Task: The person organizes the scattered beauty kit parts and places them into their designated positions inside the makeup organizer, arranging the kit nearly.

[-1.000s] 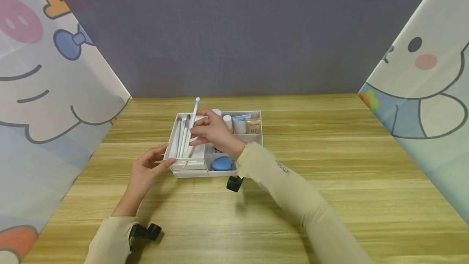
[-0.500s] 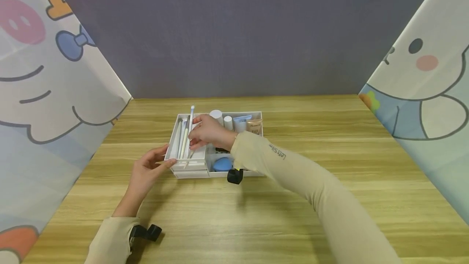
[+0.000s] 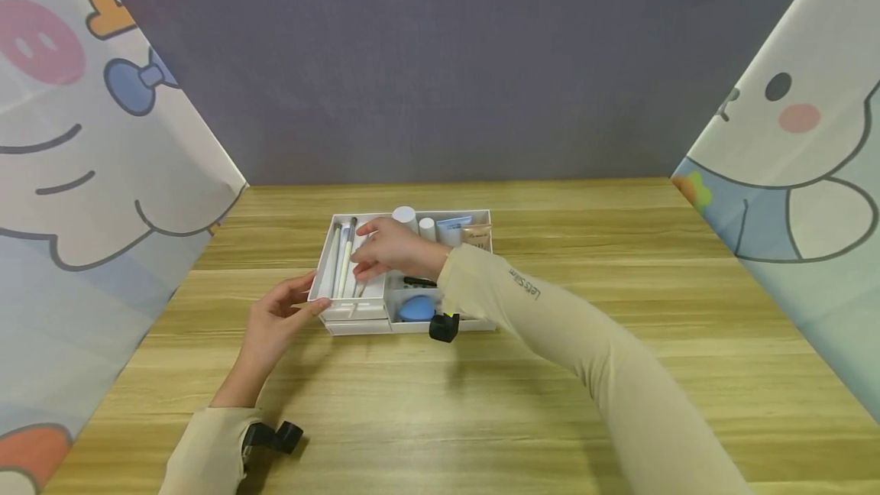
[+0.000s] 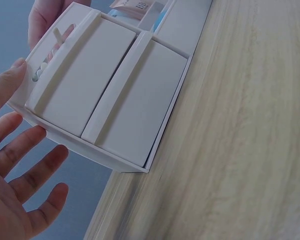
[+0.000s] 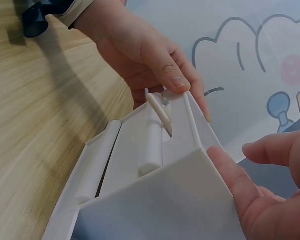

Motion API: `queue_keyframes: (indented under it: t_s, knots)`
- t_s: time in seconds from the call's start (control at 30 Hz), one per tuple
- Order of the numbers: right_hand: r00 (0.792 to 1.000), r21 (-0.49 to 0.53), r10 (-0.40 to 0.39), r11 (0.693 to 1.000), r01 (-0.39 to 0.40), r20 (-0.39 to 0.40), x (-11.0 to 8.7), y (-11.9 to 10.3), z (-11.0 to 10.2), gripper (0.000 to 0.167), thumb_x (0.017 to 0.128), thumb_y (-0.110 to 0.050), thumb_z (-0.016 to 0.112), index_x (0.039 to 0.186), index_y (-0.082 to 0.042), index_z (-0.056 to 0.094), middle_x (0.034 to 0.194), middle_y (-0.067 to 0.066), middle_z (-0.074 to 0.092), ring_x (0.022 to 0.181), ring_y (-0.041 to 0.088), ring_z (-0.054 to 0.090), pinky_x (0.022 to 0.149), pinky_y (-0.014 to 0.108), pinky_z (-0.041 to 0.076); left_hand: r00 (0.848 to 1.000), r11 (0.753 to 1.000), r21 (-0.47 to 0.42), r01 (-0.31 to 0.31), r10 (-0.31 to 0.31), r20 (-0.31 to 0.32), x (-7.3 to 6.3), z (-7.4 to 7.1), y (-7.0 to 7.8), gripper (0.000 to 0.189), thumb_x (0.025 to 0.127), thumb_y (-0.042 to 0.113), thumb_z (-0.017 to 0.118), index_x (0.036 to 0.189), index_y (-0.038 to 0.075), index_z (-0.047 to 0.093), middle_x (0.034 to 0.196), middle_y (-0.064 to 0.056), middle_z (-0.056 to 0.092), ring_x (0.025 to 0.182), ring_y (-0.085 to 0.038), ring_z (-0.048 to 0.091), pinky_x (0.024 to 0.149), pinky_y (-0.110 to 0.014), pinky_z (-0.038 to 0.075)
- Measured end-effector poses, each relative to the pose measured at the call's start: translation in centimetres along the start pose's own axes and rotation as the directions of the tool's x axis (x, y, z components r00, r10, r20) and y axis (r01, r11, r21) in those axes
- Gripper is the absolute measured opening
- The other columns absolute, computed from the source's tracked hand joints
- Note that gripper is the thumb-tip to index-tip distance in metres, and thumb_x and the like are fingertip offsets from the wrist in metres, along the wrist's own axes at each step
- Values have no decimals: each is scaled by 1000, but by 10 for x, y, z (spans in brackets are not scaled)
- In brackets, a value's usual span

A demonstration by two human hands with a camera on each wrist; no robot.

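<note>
A white desktop organizer [image 3: 359,325] stands on the wooden table, with two drawer fronts [image 4: 85,75] below its left tray. Several makeup brushes [image 3: 346,260] lie lengthwise in that tray. My left hand [image 3: 271,321] grips the tray's front left corner, thumb against the front panel; its other fingers spread along the side in the left wrist view. My right hand [image 3: 399,247] reaches into the tray beside the brushes, fingers loosely bent. The right wrist view shows a gap between its thumb and finger. A thin tan stick [image 5: 159,112] pokes out through the front panel's slot.
Right of the tray, compartments hold white-capped containers [image 3: 405,218], a light blue tube [image 3: 452,231], a beige BB tube [image 3: 477,236] and a blue makeup sponge [image 3: 417,308]. A dark panel [image 3: 440,67] rises behind the table, with cartoon-printed sheets [image 3: 763,143] on both sides.
The white brush that my right hand held upright has gone down and no longer sticks up over the tray. The tan stick has shifted slightly right. My left hand stays put.
</note>
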State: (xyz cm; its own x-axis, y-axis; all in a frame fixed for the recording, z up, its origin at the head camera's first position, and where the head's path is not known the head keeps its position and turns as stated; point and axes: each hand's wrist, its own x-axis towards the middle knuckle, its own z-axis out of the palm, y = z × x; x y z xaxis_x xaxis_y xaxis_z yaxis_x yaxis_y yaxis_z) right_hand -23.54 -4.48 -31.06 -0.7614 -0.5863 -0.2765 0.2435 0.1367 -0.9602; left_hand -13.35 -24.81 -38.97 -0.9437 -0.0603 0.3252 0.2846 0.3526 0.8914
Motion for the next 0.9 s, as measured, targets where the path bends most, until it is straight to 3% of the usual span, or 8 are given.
queue_keyframes:
  t_s: [0.2,0.5,0.7,0.9]
  knots:
    - [997,106,-73,992,68,39,-2,7,-5,56,94,12,55,146,6,35,97,15,57,77,23,65,75,33,60,1000,1000,2,7,-7,1,0,0,1,42,89,1,74,128,-8,61,107,23,65,94,3,64,76,-16,53]
    - [974,250,-215,949,193,66,-10,22,-8,52,98,13,49,146,10,30,97,13,57,82,22,65,87,41,57,1000,1000,22,19,-19,-7,-1,-3,1,42,89,2,74,128,-7,60,107,24,64,93,3,63,75,-15,53]
    - [966,289,-241,935,204,97,-26,28,-18,54,98,13,49,147,10,28,97,10,58,82,21,66,87,43,57,1000,1000,9,11,-11,-7,-1,-2,0,43,88,0,74,128,-8,60,105,24,64,93,3,63,75,-15,53]
    - [953,323,-292,912,253,79,-51,37,-41,53,98,11,47,147,11,27,101,9,59,84,21,66,87,45,57,1000,1000,-1,8,-8,11,-1,-2,1,45,89,0,73,130,-6,58,105,23,65,95,3,63,77,-15,52]
